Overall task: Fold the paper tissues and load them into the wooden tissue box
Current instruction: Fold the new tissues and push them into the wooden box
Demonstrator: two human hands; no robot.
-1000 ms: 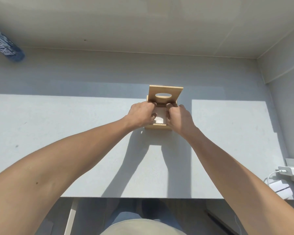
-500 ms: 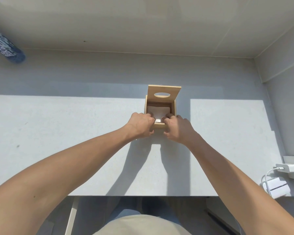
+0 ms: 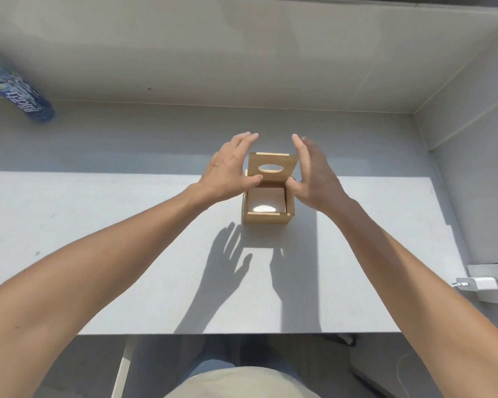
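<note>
The wooden tissue box point(image 3: 268, 216) sits near the middle of the grey tabletop point(image 3: 98, 225), its hinged lid point(image 3: 272, 168) with an oval slot raised upright at the back, and white folded tissues point(image 3: 266, 201) lie inside, catching a patch of sunlight. The left hand point(image 3: 230, 170) and right hand point(image 3: 314, 176) flank the lid with fingers spread wide, the left thumb touching the lid's lower edge, neither gripping anything; a blue bottle point(image 3: 18, 90) lies far off at the left
</note>
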